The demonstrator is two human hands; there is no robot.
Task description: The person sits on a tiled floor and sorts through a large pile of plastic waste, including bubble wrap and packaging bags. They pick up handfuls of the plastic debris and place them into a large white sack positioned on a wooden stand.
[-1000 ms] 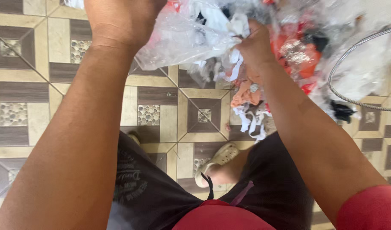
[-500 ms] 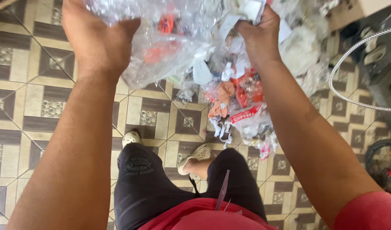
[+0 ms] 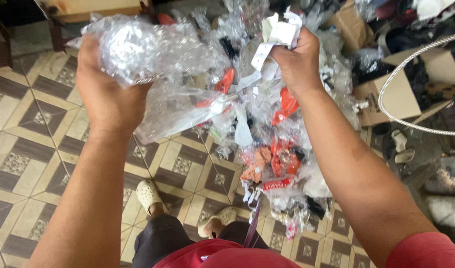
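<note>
So the left hand [image 3: 106, 94] had its grip clamped on a crumpled clear plastic bag [image 3: 143, 49], bunched up at the top and hanging down toward the middle, held up over the tiled floor [image 3: 24, 134]. The right hand [image 3: 298, 59] was closed tight around a wad of white paper strips [image 3: 279, 32] plus more clear plastic, with strips trailing down from the fist. Between and below the two hands was a messy pile of plastic wrappers [image 3: 282, 164], clear with red and orange bits mixed in, spread on the floor just ahead of the person's pale clogs [image 3: 148, 194]. Cardboard boxes [image 3: 393, 97] sat near the far right side of the floor, well apart from the left hand, and a metal hose [image 3: 386, 84] curved past them. Red shirt and dark shorts showed at the bottom edge.
</note>
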